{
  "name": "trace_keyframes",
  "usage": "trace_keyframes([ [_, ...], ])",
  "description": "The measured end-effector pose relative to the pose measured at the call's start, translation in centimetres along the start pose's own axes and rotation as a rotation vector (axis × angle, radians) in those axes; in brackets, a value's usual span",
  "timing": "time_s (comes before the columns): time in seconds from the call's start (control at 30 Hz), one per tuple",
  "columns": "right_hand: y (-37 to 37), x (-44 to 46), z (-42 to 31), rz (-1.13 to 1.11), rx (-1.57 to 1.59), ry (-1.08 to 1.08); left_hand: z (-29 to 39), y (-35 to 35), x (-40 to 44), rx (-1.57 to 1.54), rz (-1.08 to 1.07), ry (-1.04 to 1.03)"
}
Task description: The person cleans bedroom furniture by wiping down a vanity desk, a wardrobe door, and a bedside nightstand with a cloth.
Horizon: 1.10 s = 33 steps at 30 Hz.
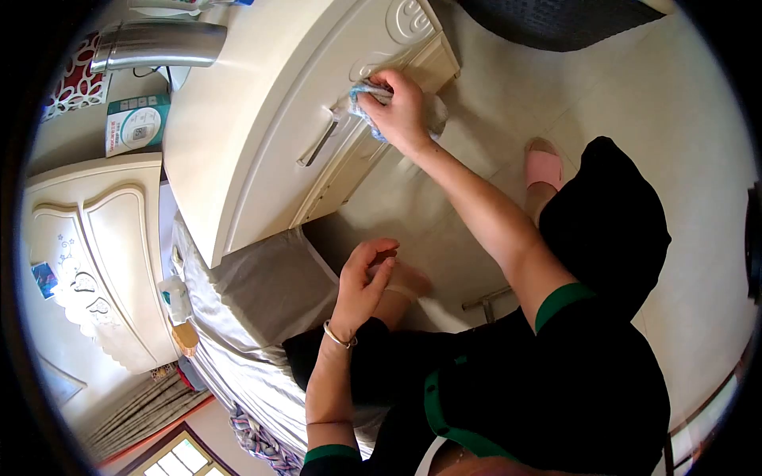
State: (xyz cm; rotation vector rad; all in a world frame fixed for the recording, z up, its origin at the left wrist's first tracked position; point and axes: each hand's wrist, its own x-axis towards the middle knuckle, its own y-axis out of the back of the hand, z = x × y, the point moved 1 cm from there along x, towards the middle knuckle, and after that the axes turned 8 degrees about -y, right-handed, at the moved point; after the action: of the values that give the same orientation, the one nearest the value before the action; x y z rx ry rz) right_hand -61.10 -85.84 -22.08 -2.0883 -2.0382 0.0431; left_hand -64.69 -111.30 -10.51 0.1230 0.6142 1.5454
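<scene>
My right hand point(397, 111) is closed round a crumpled blue and white cloth point(379, 135), held against the cream drawer front point(294, 103). Thumb and fingers pinch the cloth, and part of it is hidden behind the hand. Just to the left of the cloth is a metal drawer handle point(319, 143). My left hand point(369, 278), with a bracelet on its wrist, hangs lower down near the grey bed cover. Its fingers are loosely curled, the thumb stands apart from them, and nothing shows between them.
On the cabinet top point(206, 119) stand a metallic cylinder point(163, 44) and a teal and white box point(137, 125). A bed with a grey cover point(274, 285) adjoins the cabinet. A dark ridged object point(556, 20) is at the top. My pink slipper point(543, 165) rests on the floor point(492, 111).
</scene>
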Motion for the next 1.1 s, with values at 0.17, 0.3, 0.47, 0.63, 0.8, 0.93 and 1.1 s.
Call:
trace_keyframes([
  [0.17,0.5,0.3,-0.1,0.025,0.037,-0.052,-0.1,0.3,0.5,0.059,-0.002,-0.002],
  [0.3,0.7,0.4,0.7,-0.038,-0.036,-0.159,-0.3,0.0,0.3,0.037,0.013,-0.013],
  [0.47,1.6,2.0,3.0,0.141,0.006,-0.212,0.1,0.0,0.2,0.066,0.017,0.013],
  [0.63,0.7,1.3,2.8,-0.011,0.204,-0.472,0.1,-0.4,0.2,0.068,0.047,-0.034],
  [0.8,-0.6,0.3,0.2,0.011,0.863,-0.931,0.4,-0.3,0.7,0.077,0.032,-0.072],
  [0.93,-0.7,0.3,0.2,-0.037,0.906,-0.96,0.3,-0.4,0.8,0.058,0.016,-0.025],
  [1.1,1.8,2.8,3.4,0.069,0.542,-0.707,0.0,-0.2,1.3,0.125,-0.06,-0.016],
])
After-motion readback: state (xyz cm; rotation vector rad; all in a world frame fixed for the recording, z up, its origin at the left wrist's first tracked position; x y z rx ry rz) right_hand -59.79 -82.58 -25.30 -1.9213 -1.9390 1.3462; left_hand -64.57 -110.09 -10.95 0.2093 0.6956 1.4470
